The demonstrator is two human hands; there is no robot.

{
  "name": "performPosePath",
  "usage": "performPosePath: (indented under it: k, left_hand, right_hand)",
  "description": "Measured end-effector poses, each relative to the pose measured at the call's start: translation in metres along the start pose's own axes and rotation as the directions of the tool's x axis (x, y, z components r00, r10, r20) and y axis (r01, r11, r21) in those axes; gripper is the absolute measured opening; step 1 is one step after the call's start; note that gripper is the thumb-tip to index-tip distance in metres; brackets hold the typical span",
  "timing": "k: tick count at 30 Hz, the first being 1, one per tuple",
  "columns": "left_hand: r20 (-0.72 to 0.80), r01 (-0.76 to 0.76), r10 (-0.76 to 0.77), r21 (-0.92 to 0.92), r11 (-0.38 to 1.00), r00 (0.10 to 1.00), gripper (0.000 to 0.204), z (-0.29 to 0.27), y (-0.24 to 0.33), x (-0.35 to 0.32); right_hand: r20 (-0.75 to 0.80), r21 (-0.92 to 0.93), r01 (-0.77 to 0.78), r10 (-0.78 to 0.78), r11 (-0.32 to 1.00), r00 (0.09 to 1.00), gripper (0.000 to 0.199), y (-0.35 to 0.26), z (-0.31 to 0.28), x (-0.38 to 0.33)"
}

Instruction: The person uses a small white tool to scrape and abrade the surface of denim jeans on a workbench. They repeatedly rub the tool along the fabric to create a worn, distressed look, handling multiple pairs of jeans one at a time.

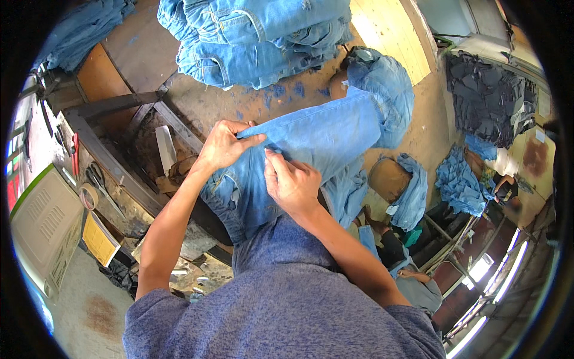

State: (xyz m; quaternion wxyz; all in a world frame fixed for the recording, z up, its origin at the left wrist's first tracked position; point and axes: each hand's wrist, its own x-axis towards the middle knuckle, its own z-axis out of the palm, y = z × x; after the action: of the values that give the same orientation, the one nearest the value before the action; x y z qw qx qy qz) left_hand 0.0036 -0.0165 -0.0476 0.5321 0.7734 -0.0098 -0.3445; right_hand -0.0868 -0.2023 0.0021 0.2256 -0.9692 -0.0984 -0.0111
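Jeans stack (pixel 257 51): dead at twelve o'clock, walling off the far reach.
Brown tabletop (pixel 203 100): at eleven, I see a gap below the stack where a hand could pass.
Denim bundle (pixel 385 90): at two, right by the held denim (pixel 323 128), blocking that side.
Wooden frame (pixel 178 125): at ten, its rails near the left hand (pixel 230 143).

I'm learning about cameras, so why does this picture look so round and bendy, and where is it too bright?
Head view: the fisheye lens bends straight edges and leaves black corners; head view: strip lights at lower right glare white, and the wooden board up top is brightly lit; head view: the blue denim looks fairly clear.
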Motion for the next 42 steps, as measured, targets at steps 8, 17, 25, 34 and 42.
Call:
performPosePath:
  k: [8, 17, 25, 34, 42]
  left_hand:
    - [-0.037, 0.053, -0.054, -0.009, 0.999, 0.998, 0.029, 0.005, -0.002, -0.003]
    - [-0.093, -0.012, 0.004, -0.078, 0.997, 0.996, 0.025, 0.014, -0.015, -0.001]
    - [-0.071, 0.056, -0.058, -0.04, 0.998, 0.996, 0.025, 0.01, -0.006, -0.004]
    - [-0.071, 0.073, -0.077, -0.052, 0.996, 0.995, 0.025, 0.011, -0.005, -0.003]
    - [-0.108, 0.027, -0.033, -0.049, 0.998, 0.994, 0.026, 0.014, -0.014, -0.001]
  right_hand:
    - [0.045, -0.009, 0.052, -0.051, 0.999, 0.998, 0.019, -0.002, -0.035, -0.032]
    - [-0.021, 0.096, -0.031, 0.034, 0.995, 0.999, 0.021, 0.001, -0.006, -0.01]
    - [0.164, -0.031, -0.028, 0.032, 0.999, 0.986, 0.019, -0.005, -0.029, -0.018]
    - [0.015, 0.077, -0.051, 0.05, 0.996, 0.999, 0.02, 0.004, -0.009, -0.015]
    - [0.119, 0.038, -0.087, 0.082, 0.995, 0.99, 0.015, 0.0, -0.026, -0.017]
